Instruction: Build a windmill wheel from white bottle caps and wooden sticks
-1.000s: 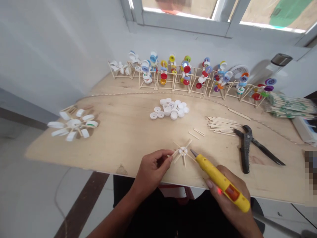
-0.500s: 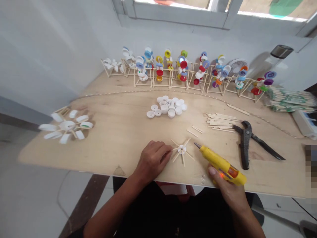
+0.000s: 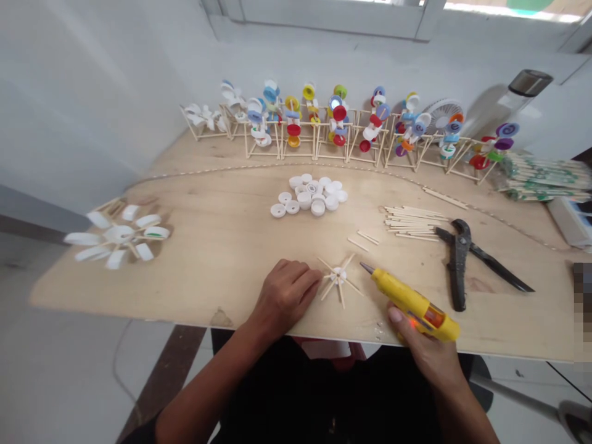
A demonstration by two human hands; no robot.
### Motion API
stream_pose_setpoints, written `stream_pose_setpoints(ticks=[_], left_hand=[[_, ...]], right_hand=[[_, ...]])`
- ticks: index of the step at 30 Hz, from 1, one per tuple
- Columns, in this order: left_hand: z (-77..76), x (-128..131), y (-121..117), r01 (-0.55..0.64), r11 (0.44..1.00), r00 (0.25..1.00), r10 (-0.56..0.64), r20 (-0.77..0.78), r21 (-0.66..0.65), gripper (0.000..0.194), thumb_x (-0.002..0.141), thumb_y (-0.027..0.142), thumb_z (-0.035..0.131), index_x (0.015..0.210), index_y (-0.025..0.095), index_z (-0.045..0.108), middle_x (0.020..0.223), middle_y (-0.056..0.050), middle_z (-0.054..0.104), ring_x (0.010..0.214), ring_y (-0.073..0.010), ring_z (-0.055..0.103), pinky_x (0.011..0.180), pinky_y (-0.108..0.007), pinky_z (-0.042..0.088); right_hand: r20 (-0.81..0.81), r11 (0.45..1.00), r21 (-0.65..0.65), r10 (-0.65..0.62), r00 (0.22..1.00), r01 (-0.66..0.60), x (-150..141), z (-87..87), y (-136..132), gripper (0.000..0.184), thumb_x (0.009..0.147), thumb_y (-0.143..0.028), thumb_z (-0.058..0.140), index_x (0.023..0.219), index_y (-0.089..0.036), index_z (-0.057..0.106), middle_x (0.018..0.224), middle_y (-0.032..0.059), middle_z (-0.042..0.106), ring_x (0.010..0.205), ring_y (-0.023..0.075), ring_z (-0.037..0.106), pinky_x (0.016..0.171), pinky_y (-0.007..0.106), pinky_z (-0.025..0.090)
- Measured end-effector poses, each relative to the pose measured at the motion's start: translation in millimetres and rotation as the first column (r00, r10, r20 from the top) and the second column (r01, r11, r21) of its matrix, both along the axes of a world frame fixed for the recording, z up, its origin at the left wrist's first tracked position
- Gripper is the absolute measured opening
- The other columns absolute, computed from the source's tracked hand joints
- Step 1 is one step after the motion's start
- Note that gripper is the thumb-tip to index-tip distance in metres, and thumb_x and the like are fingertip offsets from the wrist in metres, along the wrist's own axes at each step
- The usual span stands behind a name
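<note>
In my right hand is a yellow hot glue gun, its red light lit and its nozzle pointing up and left. The nozzle tip is a little to the right of a small white hub with several thin wooden sticks spread out from it like spokes. My left hand rests on the table with its fingers closed on the stick at the hub's left side. Farther back lies a cluster of white bottle caps. Two loose sticks lie behind the hub.
A pile of cut sticks and black pliers lie at the right. On the left is a finished-looking white cap wheel. Along the wall stand stick frames with coloured cap wheels, a small fan and a bottle.
The camera view has shifted slightly. Both hands, the glue gun and the spoked hub keep nearly the same places relative to one another.
</note>
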State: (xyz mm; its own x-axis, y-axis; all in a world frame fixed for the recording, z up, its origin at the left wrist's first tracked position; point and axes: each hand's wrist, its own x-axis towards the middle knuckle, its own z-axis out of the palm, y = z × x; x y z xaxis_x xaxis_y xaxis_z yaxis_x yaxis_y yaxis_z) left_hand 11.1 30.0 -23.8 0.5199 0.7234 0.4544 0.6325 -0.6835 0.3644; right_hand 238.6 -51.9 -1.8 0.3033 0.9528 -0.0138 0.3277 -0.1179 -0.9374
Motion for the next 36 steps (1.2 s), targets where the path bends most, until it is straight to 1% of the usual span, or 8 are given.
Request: stream_pose_setpoints(ticks=[5,11,16,20,22,24,29,36], left_hand=[[-0.4,1,1,0.000,1.000,1.000,0.000,-0.022,0.006,0.015,0.089,0.017,0.048,0.083,0.016,0.061,0.071,-0.004,0.061,0.067,-0.0156,0.055,0.066,-0.031,0.042],[-1.3,1,2,0.020,1.000,0.999,-0.020,-0.049,-0.003,0.015,0.088,0.016,0.048,0.083,0.015,0.062,0.069,-0.003,0.060,0.065,-0.0152,0.053,0.064,-0.030,0.040],[-1.6,0,2,0.012,1.000,0.999,-0.012,-0.049,-0.010,0.017,0.090,0.018,0.046,0.085,0.016,0.062,0.069,-0.004,0.060,0.066,-0.0156,0.053,0.065,-0.030,0.040],[-1.6,0,2,0.018,1.000,0.998,-0.019,-0.059,-0.008,0.021,0.090,0.018,0.044,0.081,0.017,0.062,0.068,-0.004,0.059,0.065,-0.0154,0.052,0.064,-0.030,0.040],[-1.4,0,2,0.012,1.000,0.998,-0.012,-0.062,0.000,0.022,0.090,0.018,0.044,0.080,0.017,0.063,0.068,-0.003,0.058,0.065,-0.0154,0.052,0.063,-0.030,0.040],[-0.9,1,2,0.008,1.000,0.998,-0.008,-0.062,0.005,0.022,0.090,0.018,0.044,0.079,0.017,0.063,0.067,-0.003,0.058,0.064,-0.0152,0.051,0.063,-0.030,0.039],[-0.4,0,3,0.010,1.000,0.998,-0.009,-0.062,0.014,0.024,0.091,0.018,0.042,0.079,0.017,0.063,0.066,-0.003,0.057,0.062,-0.0147,0.049,0.062,-0.029,0.039],[-0.3,1,3,0.007,1.000,0.998,-0.007,-0.068,0.009,0.027,0.092,0.018,0.040,0.077,0.017,0.062,0.066,-0.004,0.056,0.063,-0.0152,0.049,0.062,-0.029,0.038]], right_hand=[[0.033,0.999,-0.005,0.041,0.999,-0.041,3,-0.5,0,0.017,0.075,-0.037,0.068,0.079,-0.021,0.066,0.068,0.0019,0.068,0.057,0.0171,0.061,0.044,0.025,0.049],[0.037,0.999,-0.017,0.028,0.999,-0.028,3,-0.3,0,0.018,0.075,-0.039,0.067,0.078,-0.021,0.065,0.071,0.0020,0.068,0.059,0.0174,0.062,0.046,0.026,0.050],[0.059,0.997,-0.024,0.072,0.996,-0.071,5,-1.0,1,0.017,0.075,-0.037,0.067,0.077,-0.020,0.065,0.069,0.0013,0.068,0.058,0.0168,0.062,0.046,0.024,0.049],[0.052,0.999,0.004,0.038,0.998,-0.038,0,0.6,2,0.020,0.075,-0.040,0.066,0.075,-0.019,0.065,0.068,0.0010,0.066,0.057,0.0159,0.060,0.048,0.023,0.049],[0.030,1.000,0.015,0.001,1.000,-0.001,-3,2.0,2,0.022,0.075,-0.042,0.065,0.075,-0.020,0.065,0.067,0.0006,0.066,0.057,0.0152,0.059,0.047,0.023,0.048],[0.018,1.000,0.013,-0.009,1.000,0.009,-4,3.0,2,0.022,0.075,-0.043,0.065,0.074,-0.020,0.064,0.066,0.0004,0.065,0.056,0.0147,0.058,0.046,0.022,0.047],[0.041,0.998,-0.001,0.058,0.997,-0.058,0,1.4,1,0.019,0.076,-0.039,0.065,0.075,-0.020,0.063,0.066,0.0006,0.065,0.056,0.0149,0.059,0.044,0.022,0.046],[0.071,0.996,-0.050,0.076,0.995,-0.072,6,-0.3,1,0.017,0.075,-0.037,0.066,0.077,-0.020,0.064,0.069,0.0007,0.066,0.060,0.0157,0.061,0.048,0.023,0.049]])
